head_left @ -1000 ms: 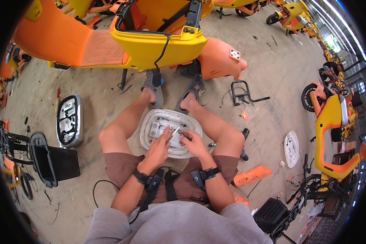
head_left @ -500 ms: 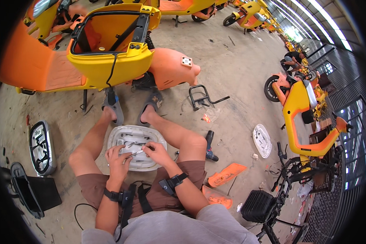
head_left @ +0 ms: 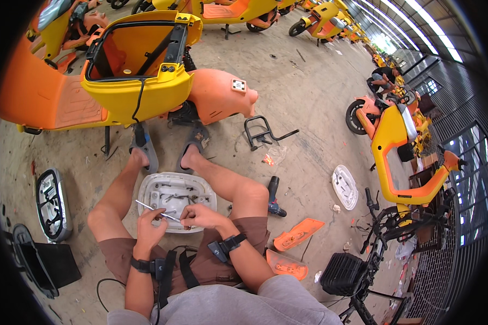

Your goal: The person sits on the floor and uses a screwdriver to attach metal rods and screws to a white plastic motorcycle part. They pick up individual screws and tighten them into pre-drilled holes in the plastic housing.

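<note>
A slim, silvery rod (head_left: 145, 205) slants over the near part of a white plastic shell (head_left: 207, 187) that lies on the floor between my legs. My left hand (head_left: 152, 224) is closed around the rod's middle, with one end sticking out to the left. At the rod's other end my right hand (head_left: 200, 216) is pinched, fingertips together; whether it grips the rod's tip or a small piece there is too small to tell. Inside the shell lie several small dark metal parts (head_left: 187, 196).
A cordless drill (head_left: 274, 196) lies right of my knee, near orange plastic pieces (head_left: 298, 233). To the left are a black-rimmed white shell (head_left: 54, 205) and a black bin (head_left: 54, 262). A yellow-orange scooter (head_left: 141, 95) stands ahead; a black bent-tube frame (head_left: 259, 132) lies beside it.
The rod has turned and now points up to the left, its left end clear of my left hand. Both hands have come slightly nearer to me.
</note>
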Action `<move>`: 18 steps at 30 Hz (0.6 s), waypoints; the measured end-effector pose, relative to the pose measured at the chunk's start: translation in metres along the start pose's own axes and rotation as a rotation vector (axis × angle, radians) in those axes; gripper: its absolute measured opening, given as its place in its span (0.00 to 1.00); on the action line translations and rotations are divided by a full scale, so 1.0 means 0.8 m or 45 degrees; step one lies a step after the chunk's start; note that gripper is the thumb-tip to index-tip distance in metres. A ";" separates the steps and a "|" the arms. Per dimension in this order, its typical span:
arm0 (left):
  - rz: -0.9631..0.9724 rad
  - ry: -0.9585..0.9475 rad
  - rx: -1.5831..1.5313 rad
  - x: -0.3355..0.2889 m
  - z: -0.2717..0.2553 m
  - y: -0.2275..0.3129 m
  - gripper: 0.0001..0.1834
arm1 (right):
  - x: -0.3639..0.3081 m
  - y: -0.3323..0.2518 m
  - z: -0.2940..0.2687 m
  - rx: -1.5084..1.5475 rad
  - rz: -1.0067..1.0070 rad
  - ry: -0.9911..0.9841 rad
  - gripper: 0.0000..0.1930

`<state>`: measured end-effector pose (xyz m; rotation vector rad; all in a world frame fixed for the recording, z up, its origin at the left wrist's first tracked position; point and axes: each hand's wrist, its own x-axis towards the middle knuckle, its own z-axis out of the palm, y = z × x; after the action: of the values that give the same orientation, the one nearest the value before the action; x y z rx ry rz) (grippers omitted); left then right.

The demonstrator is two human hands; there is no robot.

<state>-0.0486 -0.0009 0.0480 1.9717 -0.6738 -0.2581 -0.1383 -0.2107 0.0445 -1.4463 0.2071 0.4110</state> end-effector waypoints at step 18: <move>-0.077 0.049 0.007 0.001 0.013 0.008 0.36 | 0.012 0.004 0.024 -0.169 0.080 -0.023 0.15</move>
<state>-0.0545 -0.0114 0.0485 1.9993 -0.5909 -0.2546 -0.1331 -0.1899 0.0405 -1.5687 0.2143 0.4964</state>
